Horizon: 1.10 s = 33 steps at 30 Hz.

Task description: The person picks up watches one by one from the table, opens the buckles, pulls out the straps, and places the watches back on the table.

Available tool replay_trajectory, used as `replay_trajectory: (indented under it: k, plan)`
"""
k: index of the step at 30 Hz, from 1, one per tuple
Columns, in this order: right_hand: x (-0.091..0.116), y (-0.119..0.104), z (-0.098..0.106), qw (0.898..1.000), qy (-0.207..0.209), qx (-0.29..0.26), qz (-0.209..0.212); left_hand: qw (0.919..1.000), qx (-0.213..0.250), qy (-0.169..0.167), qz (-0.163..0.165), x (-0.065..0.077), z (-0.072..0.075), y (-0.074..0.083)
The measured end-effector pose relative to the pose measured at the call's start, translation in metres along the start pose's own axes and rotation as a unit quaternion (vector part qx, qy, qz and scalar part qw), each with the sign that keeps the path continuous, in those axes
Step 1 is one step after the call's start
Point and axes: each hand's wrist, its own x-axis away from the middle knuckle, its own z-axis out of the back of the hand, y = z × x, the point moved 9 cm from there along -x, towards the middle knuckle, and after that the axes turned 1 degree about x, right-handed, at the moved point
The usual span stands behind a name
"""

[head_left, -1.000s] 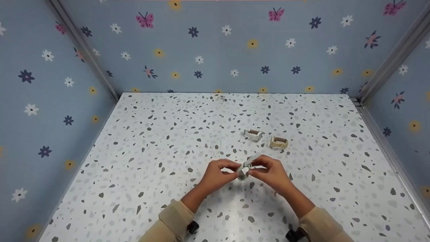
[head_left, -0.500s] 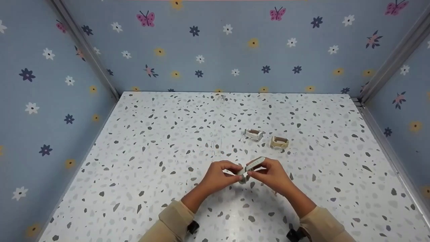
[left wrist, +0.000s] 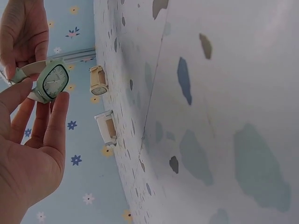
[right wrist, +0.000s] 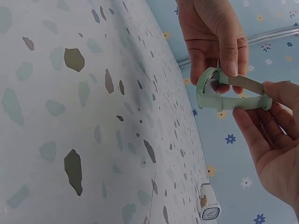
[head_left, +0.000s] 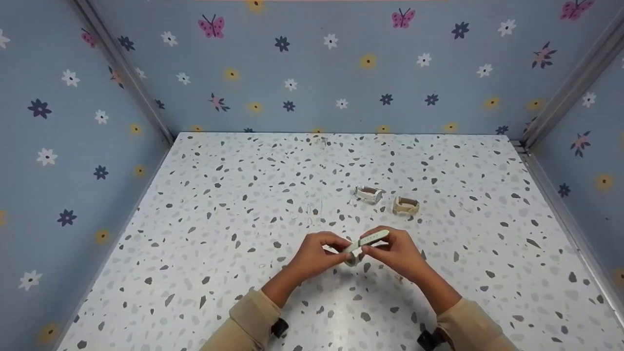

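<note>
Both hands hold a light green wristwatch (head_left: 373,237) above the front middle of the table. My left hand (head_left: 314,256) pinches it near the case, between thumb and fingers. With thumb and fingers, my right hand (head_left: 397,248) grips the strap, whose holed end points up to the right in the head view. The square dial (left wrist: 55,81) faces the left wrist camera. In the right wrist view the strap (right wrist: 245,102) forms a closed loop, with a keeper beside the right fingers.
Behind the hands, on the speckled table (head_left: 234,195), lie a white watch (head_left: 369,194) and, to its right, a beige watch (head_left: 405,205), both looped. Blue flowered walls (head_left: 317,68) enclose the back and sides.
The strap's free end has swung down to the right and now lies flatter across the right fingers. Both hands stay nearly in place; the two other watches have not moved.
</note>
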Motion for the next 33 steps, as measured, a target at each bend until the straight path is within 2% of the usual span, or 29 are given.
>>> replay_trajectory:
  k: [2, 13, 21, 29, 33]
  plan:
    - [-0.001, 0.008, 0.001, 1.000, 0.004, -0.002, 0.003, 1.0000, 0.001, 0.000, 0.003, 0.000, 0.000, 0.000]
    - [0.001, 0.009, 0.001, 1.000, 0.010, -0.014, -0.001, 1.0000, 0.005, -0.006, 0.006, 0.000, 0.000, -0.004]
    - [-0.001, 0.008, 0.007, 1.000, 0.023, -0.013, -0.005, 0.9992, 0.018, 0.006, 0.034, 0.003, 0.003, -0.010]
    - [-0.001, 0.008, 0.011, 0.999, 0.030, -0.013, -0.013, 0.9994, 0.014, 0.003, 0.032, 0.007, 0.007, 0.012]
    - [0.000, 0.009, 0.014, 0.999, 0.038, -0.016, -0.022, 0.9992, 0.014, 0.011, 0.037, 0.006, 0.009, 0.000]
